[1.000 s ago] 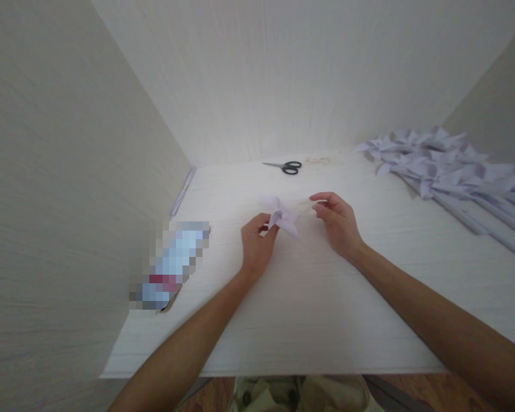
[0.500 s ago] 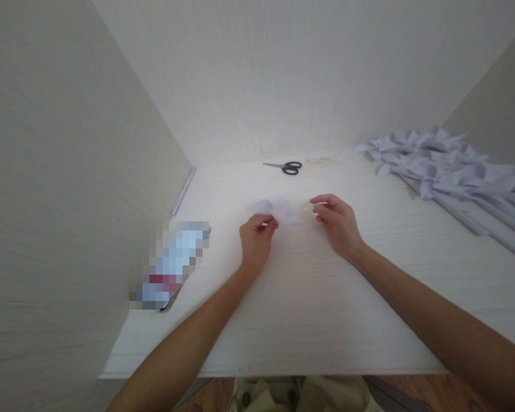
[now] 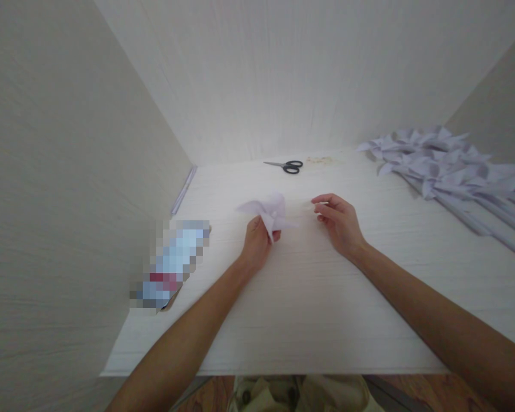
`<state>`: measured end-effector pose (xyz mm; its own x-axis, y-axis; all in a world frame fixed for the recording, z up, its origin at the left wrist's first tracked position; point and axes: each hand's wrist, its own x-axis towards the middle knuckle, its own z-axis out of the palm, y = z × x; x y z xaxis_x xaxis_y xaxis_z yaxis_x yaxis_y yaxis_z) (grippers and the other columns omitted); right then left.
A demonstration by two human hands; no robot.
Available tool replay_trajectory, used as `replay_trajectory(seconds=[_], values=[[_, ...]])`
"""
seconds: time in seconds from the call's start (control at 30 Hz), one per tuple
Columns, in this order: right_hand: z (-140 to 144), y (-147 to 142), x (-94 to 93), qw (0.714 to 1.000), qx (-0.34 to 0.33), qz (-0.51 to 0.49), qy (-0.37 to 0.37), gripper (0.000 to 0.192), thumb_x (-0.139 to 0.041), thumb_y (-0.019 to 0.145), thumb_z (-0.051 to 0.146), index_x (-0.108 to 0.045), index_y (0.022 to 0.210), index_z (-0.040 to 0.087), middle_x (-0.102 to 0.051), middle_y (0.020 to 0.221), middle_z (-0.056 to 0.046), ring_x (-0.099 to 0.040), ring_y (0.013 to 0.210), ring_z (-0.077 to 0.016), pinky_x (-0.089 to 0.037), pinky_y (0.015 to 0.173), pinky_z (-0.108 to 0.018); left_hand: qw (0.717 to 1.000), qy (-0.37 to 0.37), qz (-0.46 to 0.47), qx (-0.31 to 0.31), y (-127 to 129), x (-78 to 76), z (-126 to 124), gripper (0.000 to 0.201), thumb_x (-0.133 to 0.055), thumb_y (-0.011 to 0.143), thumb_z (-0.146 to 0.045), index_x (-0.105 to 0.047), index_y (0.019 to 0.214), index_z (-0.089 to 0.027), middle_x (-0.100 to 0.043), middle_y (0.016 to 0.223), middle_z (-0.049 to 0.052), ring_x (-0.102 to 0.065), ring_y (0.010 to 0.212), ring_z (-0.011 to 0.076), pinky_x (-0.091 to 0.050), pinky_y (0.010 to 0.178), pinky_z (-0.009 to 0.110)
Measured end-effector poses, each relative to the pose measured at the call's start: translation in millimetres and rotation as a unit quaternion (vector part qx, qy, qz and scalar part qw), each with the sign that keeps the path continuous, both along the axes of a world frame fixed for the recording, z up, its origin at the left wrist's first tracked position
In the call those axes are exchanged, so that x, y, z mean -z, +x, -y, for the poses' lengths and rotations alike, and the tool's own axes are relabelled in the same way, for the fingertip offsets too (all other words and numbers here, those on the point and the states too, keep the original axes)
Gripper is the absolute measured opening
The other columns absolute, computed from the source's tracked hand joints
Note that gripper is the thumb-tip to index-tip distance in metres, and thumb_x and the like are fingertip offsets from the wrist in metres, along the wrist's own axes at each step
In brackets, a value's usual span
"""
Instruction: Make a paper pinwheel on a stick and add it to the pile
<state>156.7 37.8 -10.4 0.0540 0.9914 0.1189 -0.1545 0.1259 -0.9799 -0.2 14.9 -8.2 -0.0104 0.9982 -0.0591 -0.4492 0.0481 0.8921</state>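
Far left on the white counter [image 3: 283, 320], a blurred-out packet [image 3: 171, 264], untouched. Further back along the left wall, a thin strip [image 3: 183, 190] lying flat. At centre, left hand [image 3: 257, 243] raised just above the counter, fingers [image 3: 275, 234] pinched shut on the hub of a pale paper pinwheel [image 3: 266, 210], blades spread. Behind, near the back wall, black-handled scissors [image 3: 286, 166]. Just right of the pinwheel, right hand [image 3: 339, 224], fingers curled narrow around something thin and pale (too faint to name). Far right, a heap of finished pinwheels on sticks [image 3: 446, 169]. Assembly step apparently in hand: head held, fastening pending. Next move likely demands careful alignment with the hub.
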Motion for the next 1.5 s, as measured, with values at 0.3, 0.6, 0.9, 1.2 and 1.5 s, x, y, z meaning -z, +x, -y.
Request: replay_trajectory(seconds=[0.3,0.6,0.9,1.2,1.5], values=[[-1.3,0.5,1.6,1.0,0.0,0.025,0.009,0.011,-0.059,0.061,0.026,-0.058,0.071,0.021,-0.046,0.057,0.004,-0.04,0.052,-0.008,-0.032,0.05,-0.023,0.999,-0.012,0.022,0.021,-1.7,-3.4,0.6,0.032,-0.047,0.07,-0.022,-0.027,0.046,-0.017,-0.022,0.041,-0.007,-0.021,0.036,0.0023,-0.015,0.035,0.016],[-2.1,1.0,3.1,1.0,-0.006,0.016,0.015,0.009,-0.059,0.061,0.023,-0.057,0.07,0.021,-0.045,0.057,0.005,-0.039,0.052,-0.0082,-0.031,0.05,-0.024,0.994,-0.033,0.069,0.074,-3.7,-9.4,2.4,0.022,-0.047,0.07,-0.026,-0.033,0.056,-0.016,-0.026,0.052,-0.006,-0.028,0.042,0.003,-0.019,0.036,0.015],[-1.0,0.2,2.0,1.0,-0.01,-0.003,0.012,0.01,-0.061,0.06,0.021,-0.06,0.069,0.021,-0.046,0.055,0.005,-0.038,0.051,-0.0076,-0.029,0.05,-0.023,1.0,-0.009,-0.005,0.009,-5.5,-3.8,0.4,0.013,-0.061,0.058,-0.021,-0.051,0.056,-0.013,-0.04,0.054,-0.004,-0.034,0.048,0.0028,-0.024,0.04,0.015],[-0.3,0.3,1.7,1.0,-0.019,-0.001,0.011,0.012,-0.062,0.059,0.021,-0.061,0.07,0.02,-0.045,0.05,0.006,-0.037,0.049,-0.0065,-0.026,0.048,-0.022,1.0,0.002,-0.006,-0.014,-3.6,-3.4,0.0,0.012,-0.067,0.05,-0.015,-0.055,0.049,-0.012,-0.046,0.053,-0.004,-0.037,0.048,0.0013,-0.026,0.041,0.015],[-0.5,0.5,0.7,1.0,-0.016,-0.002,0.007,0.011,-0.062,0.058,0.022,-0.061,0.069,0.021,-0.047,0.053,0.005,-0.038,0.051,-0.007,-0.028,0.049,-0.023,0.997,-0.026,0.071,0.0,-6.0,-7.4,-0.9,0.014,-0.059,0.061,-0.017,-0.046,0.058,-0.013,-0.044,0.054,-0.005,-0.039,0.047,0.0018,-0.025,0.039,0.013]])
